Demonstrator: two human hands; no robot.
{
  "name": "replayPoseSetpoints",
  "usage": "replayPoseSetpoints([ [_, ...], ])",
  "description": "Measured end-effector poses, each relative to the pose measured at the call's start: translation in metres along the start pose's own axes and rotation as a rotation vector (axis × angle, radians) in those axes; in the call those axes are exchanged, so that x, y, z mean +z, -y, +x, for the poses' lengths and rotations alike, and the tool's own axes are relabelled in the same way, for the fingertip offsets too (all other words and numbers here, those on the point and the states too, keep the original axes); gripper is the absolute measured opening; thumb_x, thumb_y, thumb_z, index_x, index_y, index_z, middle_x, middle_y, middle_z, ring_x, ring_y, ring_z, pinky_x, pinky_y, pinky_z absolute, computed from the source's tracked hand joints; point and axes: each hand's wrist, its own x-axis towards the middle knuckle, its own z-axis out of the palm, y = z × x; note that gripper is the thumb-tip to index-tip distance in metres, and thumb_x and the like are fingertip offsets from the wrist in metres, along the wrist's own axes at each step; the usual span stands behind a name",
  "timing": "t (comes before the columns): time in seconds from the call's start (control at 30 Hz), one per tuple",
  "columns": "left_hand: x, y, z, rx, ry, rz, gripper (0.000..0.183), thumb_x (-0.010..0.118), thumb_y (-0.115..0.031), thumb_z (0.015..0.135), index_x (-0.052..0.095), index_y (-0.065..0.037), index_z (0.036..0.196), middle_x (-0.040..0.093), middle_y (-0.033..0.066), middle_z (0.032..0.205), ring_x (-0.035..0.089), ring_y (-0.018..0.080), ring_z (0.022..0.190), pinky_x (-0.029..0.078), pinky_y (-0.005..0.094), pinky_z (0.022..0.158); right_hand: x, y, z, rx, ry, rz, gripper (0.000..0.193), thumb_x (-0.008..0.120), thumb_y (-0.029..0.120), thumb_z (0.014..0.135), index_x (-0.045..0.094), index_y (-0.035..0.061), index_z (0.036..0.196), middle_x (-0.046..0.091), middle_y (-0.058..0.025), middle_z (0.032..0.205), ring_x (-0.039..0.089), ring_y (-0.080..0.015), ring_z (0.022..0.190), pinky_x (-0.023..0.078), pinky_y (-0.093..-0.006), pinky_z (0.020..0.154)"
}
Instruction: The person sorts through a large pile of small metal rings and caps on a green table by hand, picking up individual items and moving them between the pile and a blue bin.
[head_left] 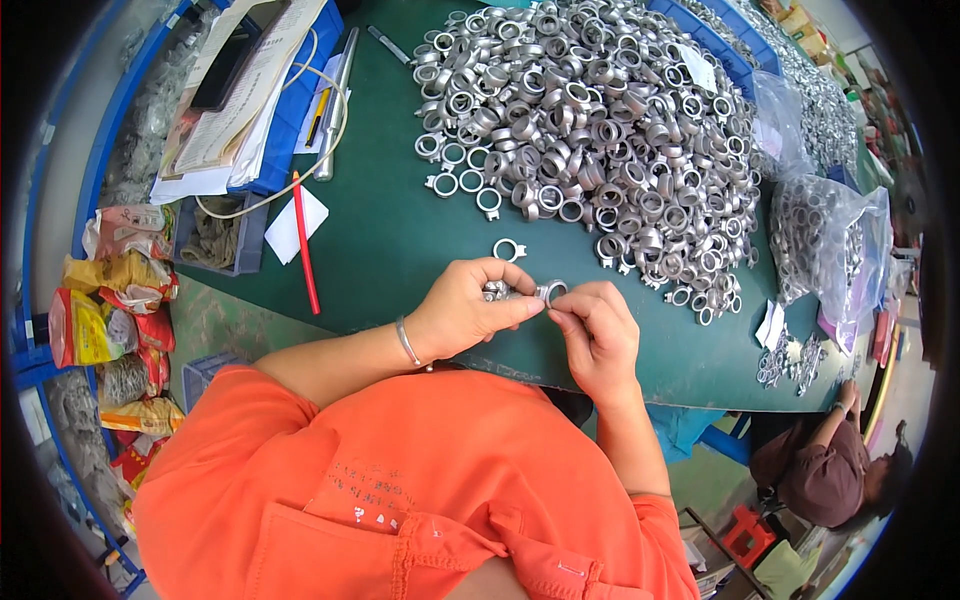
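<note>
Close to the table's near edge, my left hand (482, 305) is closed around several small silver metal pieces. Between its fingertips and those of my right hand (598, 335) a silver metal ring (551, 290) is pinched. A single metal ring with a small lug (509, 249) lies on the green tabletop (370, 225) just beyond my left hand. Past it rises a large heap of similar metal rings (600, 120). My fingers hide part of what the left palm holds.
Left are a blue tray (295, 115) with papers and a phone (238, 60), a red pencil (305, 245) and a white cable. Clear plastic bags of metal parts (815, 240) stand right. A co-worker in a dark shirt (820, 470) sits at the lower right.
</note>
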Motion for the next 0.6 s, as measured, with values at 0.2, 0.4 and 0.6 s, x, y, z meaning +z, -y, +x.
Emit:
replayPoseSetpoints([
  [0.2,-0.004,0.011,0.004,0.528,-0.078,0.297,0.016,0.067,-0.010,0.077,0.066,-0.002,0.091,0.062,0.0022,0.083,0.055,0.0092,0.071,0.046,0.0227,0.066,-0.002,0.002,-0.002,0.008,-0.022,0.086,0.015,0.069,-0.003,0.070,0.060,0.0024,0.081,0.057,-0.0071,0.076,0.054,-0.0172,0.063,0.043,-0.0266,0.054],
  [0.4,0.005,0.012,0.001,0.398,-0.084,0.046,0.015,0.066,-0.008,0.078,0.064,-0.001,0.091,0.062,0.0021,0.084,0.055,0.0086,0.070,0.045,0.0211,0.065,-0.003,-0.001,-0.007,0.053,-0.047,0.177,0.019,0.072,-0.001,0.069,0.063,0.0017,0.086,0.058,-0.0064,0.076,0.053,-0.0151,0.061,0.043,-0.0255,0.051],
  [0.6,0.003,0.006,0.001,0.335,0.043,0.103,0.015,0.069,-0.008,0.075,0.065,-0.001,0.087,0.061,0.0029,0.084,0.056,0.0100,0.074,0.046,0.0231,0.068,0.000,-0.003,-0.006,-0.245,-0.071,-0.160,0.020,0.068,-0.006,0.064,0.062,0.0036,0.081,0.059,-0.0080,0.078,0.054,-0.0220,0.060,0.045,-0.0289,0.051],
])
